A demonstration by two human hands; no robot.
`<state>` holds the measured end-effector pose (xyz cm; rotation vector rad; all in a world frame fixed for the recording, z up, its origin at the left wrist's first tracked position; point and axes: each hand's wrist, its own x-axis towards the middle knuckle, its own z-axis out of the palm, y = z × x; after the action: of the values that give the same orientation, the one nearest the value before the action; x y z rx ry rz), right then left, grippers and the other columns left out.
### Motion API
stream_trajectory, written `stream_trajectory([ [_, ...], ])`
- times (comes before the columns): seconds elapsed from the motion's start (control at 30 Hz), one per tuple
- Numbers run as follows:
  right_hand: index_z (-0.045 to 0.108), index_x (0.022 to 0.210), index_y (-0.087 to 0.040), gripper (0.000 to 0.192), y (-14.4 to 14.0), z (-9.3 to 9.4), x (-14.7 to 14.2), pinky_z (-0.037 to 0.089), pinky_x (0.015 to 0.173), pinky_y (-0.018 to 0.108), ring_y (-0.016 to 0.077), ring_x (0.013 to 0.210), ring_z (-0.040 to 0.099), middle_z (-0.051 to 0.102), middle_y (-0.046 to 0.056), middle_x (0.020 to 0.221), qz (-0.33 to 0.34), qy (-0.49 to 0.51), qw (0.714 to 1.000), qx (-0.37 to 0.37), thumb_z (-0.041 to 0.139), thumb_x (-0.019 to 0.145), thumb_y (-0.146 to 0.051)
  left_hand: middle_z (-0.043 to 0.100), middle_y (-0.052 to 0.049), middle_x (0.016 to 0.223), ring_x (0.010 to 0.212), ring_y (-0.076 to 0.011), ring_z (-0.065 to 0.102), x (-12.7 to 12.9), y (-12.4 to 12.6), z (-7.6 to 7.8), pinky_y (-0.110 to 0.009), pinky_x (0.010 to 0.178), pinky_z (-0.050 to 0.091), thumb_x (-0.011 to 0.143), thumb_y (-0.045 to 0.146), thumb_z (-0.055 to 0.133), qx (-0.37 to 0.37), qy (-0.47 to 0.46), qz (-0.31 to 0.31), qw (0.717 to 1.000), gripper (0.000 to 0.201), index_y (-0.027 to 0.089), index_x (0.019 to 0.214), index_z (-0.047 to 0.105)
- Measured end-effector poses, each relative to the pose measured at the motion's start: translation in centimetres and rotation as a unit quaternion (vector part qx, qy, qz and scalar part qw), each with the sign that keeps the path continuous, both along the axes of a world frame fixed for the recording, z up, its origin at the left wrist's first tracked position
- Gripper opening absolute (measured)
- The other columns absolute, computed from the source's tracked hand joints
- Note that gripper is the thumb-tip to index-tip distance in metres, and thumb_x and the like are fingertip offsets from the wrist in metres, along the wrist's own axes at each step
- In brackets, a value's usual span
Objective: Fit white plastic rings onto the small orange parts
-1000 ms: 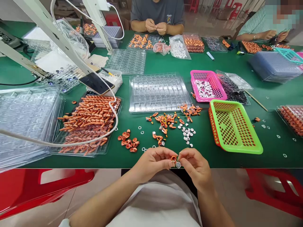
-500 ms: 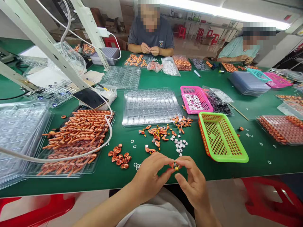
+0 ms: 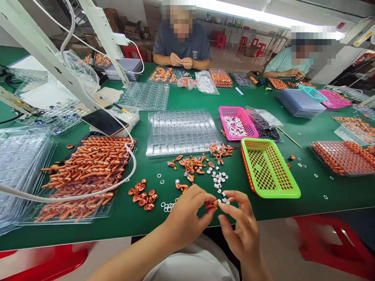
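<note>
Since the earlier frame, the right hand [image 3: 238, 226] has been drawn back with loosely opened fingers, while a small orange part [image 3: 211, 204], mostly hidden, is pinched by the left hand [image 3: 187, 214] above the table [image 3: 322, 203] edge. Two baskets are counted nearby: one green basket [image 3: 268, 168], one pink basket [image 3: 237, 123].

green basket [image 3: 269, 168] and pink basket [image 3: 238, 123] on the counter [image 3: 187, 99], phone [image 3: 104, 121] left, two people working opposite

Table [image 3: 190, 99]: green, long
Stools [image 3: 336, 242]: red plastic, near and far
Light [image 3: 252, 13]: bright ceiling strip
Frame [image 3: 43, 50]: white slanted struts, left
</note>
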<state>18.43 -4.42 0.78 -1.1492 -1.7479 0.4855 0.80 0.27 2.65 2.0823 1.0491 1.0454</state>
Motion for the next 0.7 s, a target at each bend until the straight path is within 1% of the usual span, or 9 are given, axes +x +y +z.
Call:
stream_trajectory([
  [0.1, 0.059, 0.124, -0.033, 0.047, 0.0, 0.2, 0.0, 0.045, 0.093, 0.051, 0.0298, 0.116, 0.049, 0.047, 0.009, 0.133, 0.009, -0.029, 0.999, 0.027, 0.058, 0.085, -0.006, 0.067, -0.005, 0.076, 0.072, -0.0171, 0.059, -0.1, 0.0, 0.0, -0.03, 0.069, 0.048, 0.083, 0.011, 0.061, 0.005, -0.002, -0.001, 1.0, 0.01, 0.017, 0.091, 0.065],
  [0.2, 0.059, 0.123, -0.033, 0.046, 0.0, 0.1, 0.0, 0.044, 0.095, 0.051, 0.0299, 0.117, 0.049, 0.048, 0.009, 0.132, 0.02, -0.033, 0.999, 0.015, 0.059, 0.086, -0.006, 0.067, -0.006, 0.078, 0.073, -0.0174, 0.059, -0.2, -0.1, -0.1, -0.03, 0.069, 0.048, 0.084, 0.011, 0.061, -0.006, -0.012, 0.005, 1.0, 0.011, 0.018, 0.092, 0.066],
  [0.27, 0.061, 0.119, -0.032, 0.041, -0.2, -0.2, 0.2, 0.045, 0.094, 0.048, 0.0281, 0.115, 0.051, 0.05, 0.008, 0.129, -0.015, 0.012, 1.0, 0.001, 0.058, 0.087, -0.007, 0.068, -0.006, 0.078, 0.074, -0.0179, 0.06, -0.4, -0.1, -0.1, -0.031, 0.072, 0.048, 0.085, 0.015, 0.062, -0.042, -0.028, 0.002, 0.999, 0.01, 0.019, 0.093, 0.068],
  [0.33, 0.061, 0.115, -0.031, 0.034, -0.4, -0.6, 0.5, 0.046, 0.092, 0.044, 0.0258, 0.111, 0.053, 0.053, 0.008, 0.122, -0.055, 0.08, 0.995, -0.028, 0.058, 0.089, -0.009, 0.068, -0.005, 0.078, 0.075, -0.0179, 0.061, -0.6, -0.1, 0.0, -0.032, 0.074, 0.048, 0.085, 0.02, 0.066, -0.125, -0.066, -0.007, 0.99, 0.01, 0.019, 0.094, 0.07],
  [0.4, 0.06, 0.113, -0.03, 0.029, -0.6, -1.1, 0.6, 0.048, 0.09, 0.041, 0.0241, 0.109, 0.054, 0.055, 0.007, 0.116, -0.058, 0.14, 0.986, -0.076, 0.059, 0.09, -0.012, 0.069, -0.005, 0.08, 0.075, -0.0172, 0.061, -0.9, -0.1, 0.0, -0.031, 0.073, 0.048, 0.083, 0.026, 0.07, -0.255, -0.13, -0.016, 0.958, 0.013, 0.018, 0.093, 0.071],
  [0.47, 0.06, 0.112, -0.03, 0.027, -0.6, -1.4, 0.5, 0.049, 0.09, 0.039, 0.0233, 0.106, 0.055, 0.057, 0.007, 0.11, -0.033, 0.17, 0.977, -0.122, 0.062, 0.09, -0.015, 0.068, -0.004, 0.081, 0.074, -0.0154, 0.06, -1.1, 0.0, -0.1, -0.028, 0.07, 0.048, 0.078, 0.03, 0.076, -0.389, -0.213, -0.03, 0.896, 0.018, 0.017, 0.091, 0.071],
  [0.53, 0.061, 0.111, -0.03, 0.027, -0.5, -1.4, 0.2, 0.05, 0.087, 0.037, 0.0227, 0.103, 0.057, 0.059, 0.006, 0.105, -0.004, 0.171, 0.975, -0.143, 0.065, 0.089, -0.015, 0.067, -0.002, 0.08, 0.073, -0.0134, 0.059, -1.2, 0.0, -0.3, -0.026, 0.07, 0.048, 0.073, 0.031, 0.081, -0.483, -0.287, -0.046, 0.826, 0.024, 0.016, 0.089, 0.071],
  [0.6, 0.062, 0.112, -0.031, 0.03, -0.3, -1.2, -0.1, 0.05, 0.084, 0.036, 0.0221, 0.099, 0.058, 0.061, 0.005, 0.101, 0.021, 0.159, 0.977, -0.141, 0.065, 0.088, -0.013, 0.066, -0.001, 0.079, 0.072, -0.0117, 0.058, -1.3, 0.0, -0.6, -0.025, 0.071, 0.048, 0.069, 0.03, 0.085, -0.528, -0.328, -0.056, 0.781, 0.027, 0.015, 0.087, 0.072],
  [0.7, 0.063, 0.113, -0.032, 0.034, 0.1, -0.7, -0.6, 0.051, 0.081, 0.035, 0.0207, 0.093, 0.06, 0.063, 0.004, 0.099, 0.051, 0.145, 0.981, -0.12, 0.064, 0.088, -0.01, 0.066, -0.001, 0.08, 0.073, -0.0109, 0.057, -1.3, -0.3, -0.9, -0.023, 0.07, 0.047, 0.067, 0.029, 0.086, -0.55, -0.343, -0.057, 0.759, 0.027, 0.014, 0.086, 0.073],
])
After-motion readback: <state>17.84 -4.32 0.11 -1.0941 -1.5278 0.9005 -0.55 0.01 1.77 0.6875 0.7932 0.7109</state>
